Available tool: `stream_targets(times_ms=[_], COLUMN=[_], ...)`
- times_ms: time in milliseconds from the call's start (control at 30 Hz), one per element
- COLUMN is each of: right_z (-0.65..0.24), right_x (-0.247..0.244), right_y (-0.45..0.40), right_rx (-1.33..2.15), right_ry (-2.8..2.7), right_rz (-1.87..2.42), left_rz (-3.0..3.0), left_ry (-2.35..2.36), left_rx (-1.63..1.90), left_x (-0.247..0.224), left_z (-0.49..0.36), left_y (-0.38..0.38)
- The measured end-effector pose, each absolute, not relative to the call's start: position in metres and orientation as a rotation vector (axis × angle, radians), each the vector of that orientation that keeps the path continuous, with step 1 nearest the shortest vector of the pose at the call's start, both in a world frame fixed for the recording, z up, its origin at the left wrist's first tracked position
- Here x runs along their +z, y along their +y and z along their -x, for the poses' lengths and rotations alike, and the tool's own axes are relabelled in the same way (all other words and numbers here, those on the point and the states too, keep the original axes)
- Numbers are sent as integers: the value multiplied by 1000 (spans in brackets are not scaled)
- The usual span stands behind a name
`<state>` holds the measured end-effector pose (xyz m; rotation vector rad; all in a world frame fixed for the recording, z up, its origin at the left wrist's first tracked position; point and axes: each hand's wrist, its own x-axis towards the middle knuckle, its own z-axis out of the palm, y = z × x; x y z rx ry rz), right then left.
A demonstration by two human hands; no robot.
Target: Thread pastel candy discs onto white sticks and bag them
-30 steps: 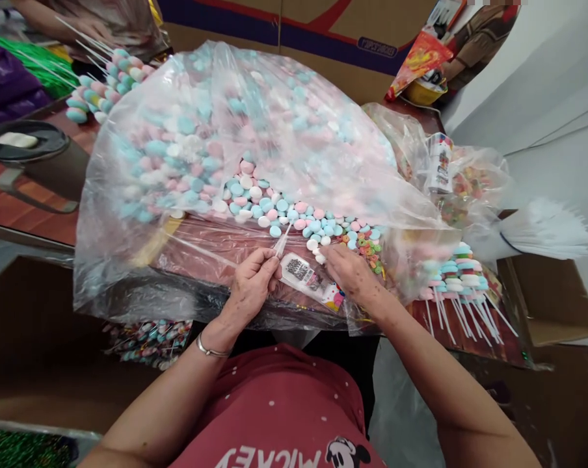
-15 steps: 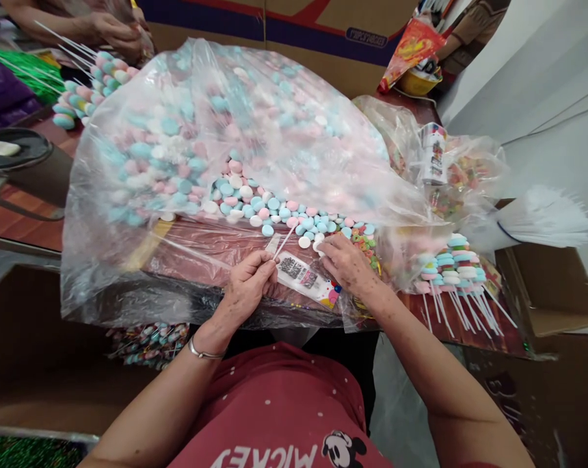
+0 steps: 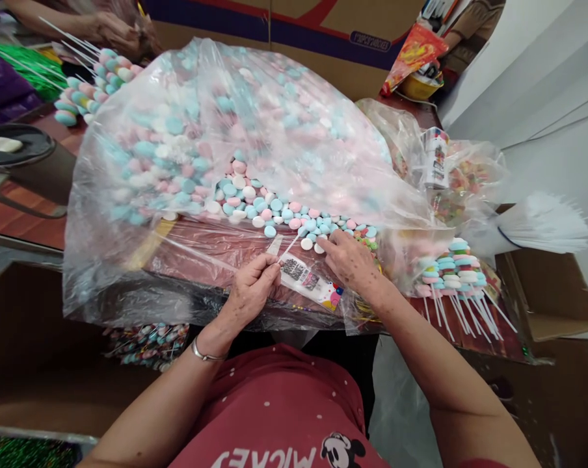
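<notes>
My left hand (image 3: 255,283) is closed in a pinch around a thin white stick (image 3: 289,247), whose bare end points up and to the right toward the candies. My right hand (image 3: 350,260) has its fingers curled down at the front edge of a pile of pink, blue and white round candies (image 3: 276,205). Its fingertips are beside a white candy (image 3: 318,247); whether they grip one is hidden. Between my hands lies a printed clear packet (image 3: 306,278). The pile spills from a large clear plastic bag (image 3: 294,123).
Finished candy skewers (image 3: 453,270) lie at the right, near a bundle of white sticks (image 3: 550,224). More skewers (image 3: 72,101) and a dark lidded mug (image 3: 28,169) stand left. Another person's hands (image 3: 121,32) work at the far left. An open cardboard box (image 3: 40,364) is below left.
My right hand has shifted slightly, its fingers curling in at the pile's edge. The left hand stays almost in place with the stick. The whole view has moved a little.
</notes>
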<state>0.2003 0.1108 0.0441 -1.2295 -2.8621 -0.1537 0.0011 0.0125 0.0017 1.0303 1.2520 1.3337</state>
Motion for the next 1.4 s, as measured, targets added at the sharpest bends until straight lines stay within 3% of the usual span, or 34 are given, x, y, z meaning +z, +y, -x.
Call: stream_targets(times_ms=[333, 667, 1400], right_z=[-237, -225, -224], right_x=[39, 36, 15], right_y=[72, 83, 78], right_rx=[-259, 428, 141], right_ry=[-2855, -2425, -2521], right_rz=[862, 1078, 1123], left_rz=[-1079, -1078, -1065], left_ry=[1270, 1284, 1295], left_rx=[1326, 1322, 1325], left_x=[-3, 0, 3], left_z=[0, -1, -1], left_y=[12, 12, 11])
